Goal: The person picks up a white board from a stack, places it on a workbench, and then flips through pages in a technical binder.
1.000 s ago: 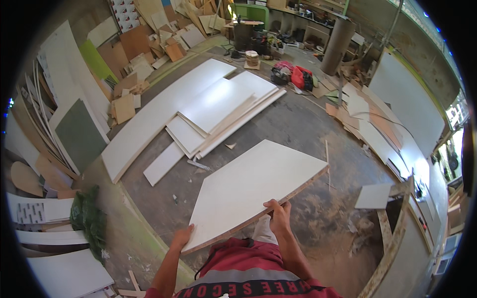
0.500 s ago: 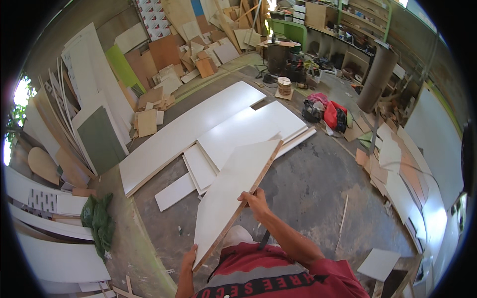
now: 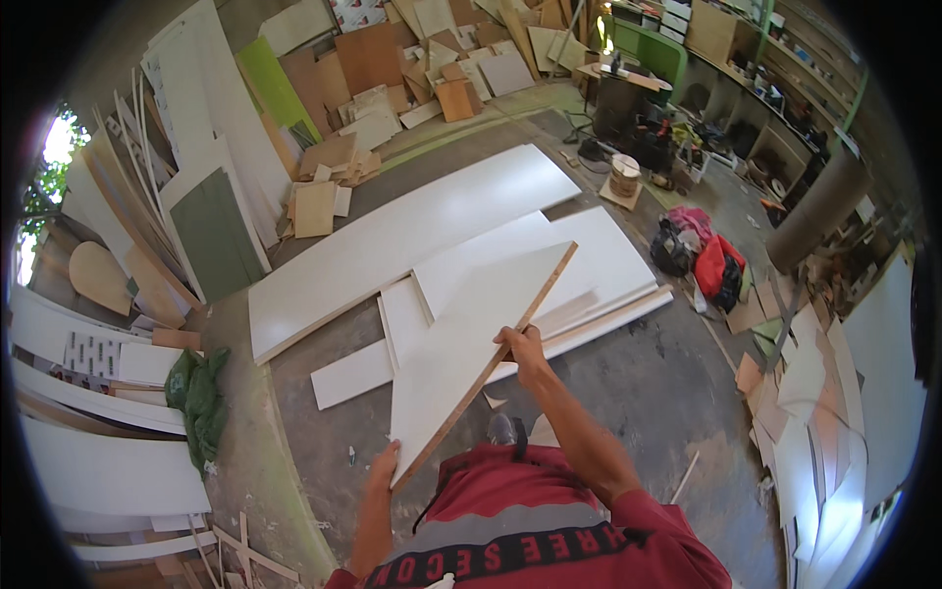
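Left hand (image 3: 381, 469) grips the near corner of the white panel (image 3: 466, 334), right hand (image 3: 525, 350) clamped midway along its brown edge. In the last second panel swung leftward, now overlapping the white boards (image 3: 412, 231) ahead of both hands in view. Neither hand free.

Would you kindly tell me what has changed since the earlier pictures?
The white board has swung counterclockwise to a steeper slant, and its far end now overlaps the white panels on the floor in view. The left hand and right hand still hold it; the panels lie as before.
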The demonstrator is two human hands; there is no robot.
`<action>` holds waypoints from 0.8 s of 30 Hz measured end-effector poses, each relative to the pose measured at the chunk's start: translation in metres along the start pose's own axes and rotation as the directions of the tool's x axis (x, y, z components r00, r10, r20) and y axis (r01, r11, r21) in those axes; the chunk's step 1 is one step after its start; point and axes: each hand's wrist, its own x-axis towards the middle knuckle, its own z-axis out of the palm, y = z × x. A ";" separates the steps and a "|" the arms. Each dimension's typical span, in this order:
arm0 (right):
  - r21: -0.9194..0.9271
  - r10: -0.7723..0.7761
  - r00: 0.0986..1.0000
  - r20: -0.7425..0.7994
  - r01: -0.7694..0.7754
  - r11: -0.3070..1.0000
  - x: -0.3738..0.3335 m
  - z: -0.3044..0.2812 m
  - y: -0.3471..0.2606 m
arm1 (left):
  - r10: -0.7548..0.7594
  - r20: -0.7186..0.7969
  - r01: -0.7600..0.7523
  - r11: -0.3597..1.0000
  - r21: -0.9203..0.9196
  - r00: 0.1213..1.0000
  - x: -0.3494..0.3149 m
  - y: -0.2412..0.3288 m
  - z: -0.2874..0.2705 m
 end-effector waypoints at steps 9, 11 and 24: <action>-0.090 0.064 0.997 0.050 -0.060 0.994 0.202 -0.062 -0.056 | -0.167 0.031 0.169 0.957 -0.235 0.986 0.043 0.135 0.143; -0.099 0.082 0.996 0.043 -0.077 0.992 0.238 -0.071 -0.069 | -0.175 0.017 0.174 0.959 -0.224 0.984 0.068 0.147 0.181; -0.212 0.142 0.986 0.088 -0.121 0.970 0.390 -0.166 -0.105 | -0.333 -0.059 0.265 0.835 -0.482 0.941 0.091 0.247 0.346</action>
